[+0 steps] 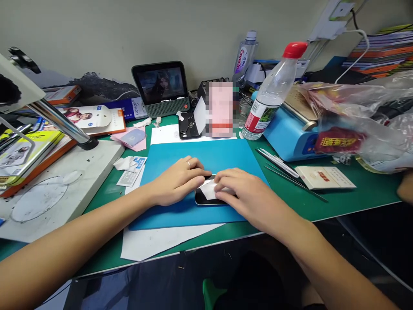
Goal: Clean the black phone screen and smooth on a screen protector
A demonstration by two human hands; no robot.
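A smartphone point(202, 199) with a black glass face and a light metal rim lies flat on a blue mat point(167, 215). My left hand point(180, 178), with a ring on one finger, holds the phone at its far left corner with thumb and fingertips. Bunched between the fingers of my right hand point(240, 191) is a white wipe point(208, 189), pressed against the phone's face. That hand covers the phone's right part. Left of the mat lie a torn wipe packet point(131, 174) and a crumpled white tissue point(125, 164).
Behind the mat stand a smart display point(161, 88), a partly blurred pink box point(221, 110) and a red-capped bottle point(271, 94). Tweezers point(295, 183), a pen-like tool point(279, 162) and a small box point(324, 177) lie right. A lamp or microscope stand point(64, 193) is left.
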